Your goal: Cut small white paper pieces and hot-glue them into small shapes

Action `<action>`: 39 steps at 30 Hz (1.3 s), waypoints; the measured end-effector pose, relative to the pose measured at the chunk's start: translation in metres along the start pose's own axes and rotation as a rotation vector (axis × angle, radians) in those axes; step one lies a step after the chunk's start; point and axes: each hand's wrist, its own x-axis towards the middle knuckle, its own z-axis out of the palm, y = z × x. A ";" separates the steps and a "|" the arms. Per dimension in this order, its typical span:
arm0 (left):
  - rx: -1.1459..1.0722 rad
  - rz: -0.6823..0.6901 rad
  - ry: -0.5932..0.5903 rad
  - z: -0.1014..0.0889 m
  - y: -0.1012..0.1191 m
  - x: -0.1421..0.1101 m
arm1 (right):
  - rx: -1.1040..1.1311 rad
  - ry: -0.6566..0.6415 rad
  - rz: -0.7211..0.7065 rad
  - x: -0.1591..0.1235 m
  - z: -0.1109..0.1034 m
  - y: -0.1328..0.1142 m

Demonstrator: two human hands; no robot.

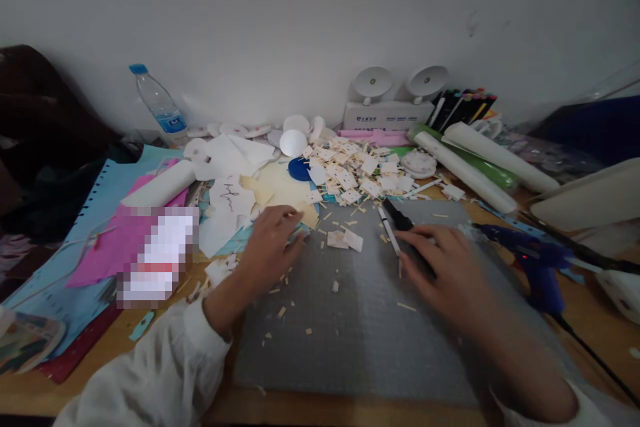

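I see my left hand lying palm down at the upper left edge of the grey cutting mat, fingers curled loosely over the yellow paper sheet where it meets the mat; whether it pinches anything I cannot tell. My right hand lies flat and open on the mat's right half, fingers spread, its fingertips touching the black craft knife and just beside the white pen, which lie side by side, angled toward the far side of the mat.

Between my hands the mat is mostly bare, with only scattered wood slivers and two small card squares near its far edge. Beyond that edge sits a dense pile of small card pieces, so room there is tight. Left of the mat, pink and blue sheets overlap up to its border. On the right, the blue glue gun stands close to the mat's corner, its cord trailing toward the near table edge. White rolls lie diagonally behind, and a water bottle stands by the wall.
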 end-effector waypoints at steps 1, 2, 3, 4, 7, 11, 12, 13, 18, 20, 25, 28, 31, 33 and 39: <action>-0.056 0.038 -0.069 0.006 0.008 0.003 | 0.034 -0.033 -0.029 0.009 0.000 -0.008; -0.098 0.059 -0.131 0.013 0.014 0.007 | 0.056 -0.073 -0.052 0.017 0.002 -0.016; -0.124 0.072 -0.173 0.019 0.019 0.010 | 0.077 -0.107 -0.069 0.025 0.005 -0.022; -0.140 0.083 -0.206 0.025 0.022 0.013 | 0.094 -0.144 -0.081 0.031 0.009 -0.028; -0.153 0.098 -0.237 0.036 0.024 0.021 | 0.140 -0.214 -0.119 0.039 0.024 -0.032; -0.161 0.099 -0.242 0.033 0.021 0.023 | 0.154 -0.180 -0.096 0.033 0.033 -0.020; -0.166 0.102 -0.238 0.030 0.021 0.021 | 0.139 -0.159 -0.072 0.031 0.032 -0.017; -0.174 0.106 -0.228 0.026 0.021 0.019 | 0.115 -0.139 -0.045 0.029 0.030 -0.015; -0.236 0.098 -0.098 0.007 0.016 -0.005 | 0.090 -0.022 -0.050 0.023 0.012 -0.027; -0.239 0.085 -0.058 0.004 0.013 -0.015 | 0.172 -0.005 -0.155 0.020 0.006 -0.040; -0.264 0.132 -0.053 -0.002 0.010 -0.027 | 0.310 -0.272 -0.365 0.014 0.010 -0.062; -0.274 0.157 -0.065 -0.004 0.011 -0.029 | 0.397 -0.312 -0.332 0.015 0.018 -0.061; -0.258 0.185 -0.110 -0.002 0.014 -0.034 | 0.551 -0.207 -0.220 0.018 0.019 -0.056; -0.237 0.233 -0.162 0.001 0.018 -0.037 | 0.648 -0.151 -0.111 0.018 0.018 -0.055; -0.179 0.268 -0.301 0.009 0.027 -0.039 | 0.774 -0.275 0.094 0.015 0.032 -0.066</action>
